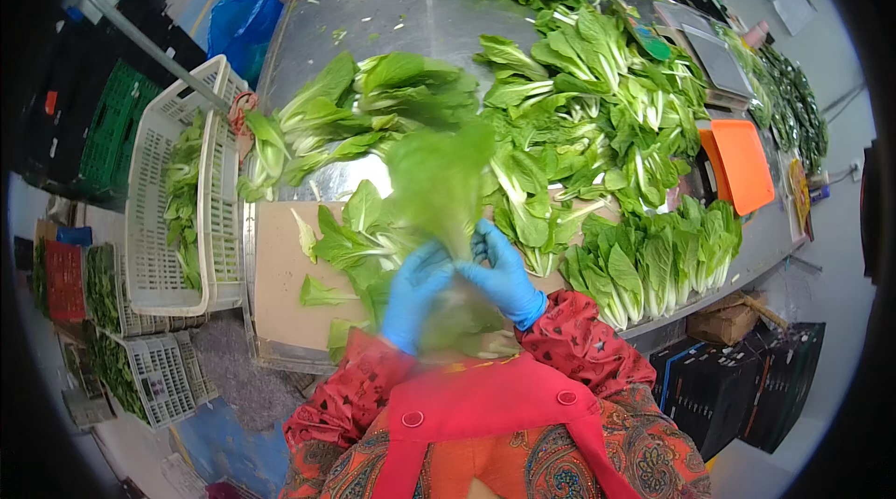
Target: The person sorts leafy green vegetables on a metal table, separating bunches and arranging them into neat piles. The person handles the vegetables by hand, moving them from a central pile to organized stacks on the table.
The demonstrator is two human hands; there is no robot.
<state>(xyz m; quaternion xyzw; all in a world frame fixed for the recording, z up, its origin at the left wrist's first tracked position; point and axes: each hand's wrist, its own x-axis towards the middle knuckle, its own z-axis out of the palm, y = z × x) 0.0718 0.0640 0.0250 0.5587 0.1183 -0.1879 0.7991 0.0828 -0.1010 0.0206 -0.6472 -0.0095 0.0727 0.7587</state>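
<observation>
A leafy green head (444, 177), blurred by motion, stands upright between my two blue-gloved hands at the table's near side. My right hand (500, 271) grips its pale base with thumb and fingers. Close against the base on the other side is my left hand (420, 289), blurred; its exact hold is unclear. Loose leaves (360, 240) lie on a cardboard sheet (294, 324) to the left. Behind them rests a pile of leafy greens (392, 93), and a larger heap (595, 93) spreads to the right. Trimmed heads (658, 268) stand in a row at the near right edge.
A white plastic crate (164, 240) holding greens adjoins the table's left edge, with a metal pole above it. A blue bag (241, 23) stands behind. At right are an orange container (745, 166) and a weighing scale (717, 61). People are beyond the far edge.
</observation>
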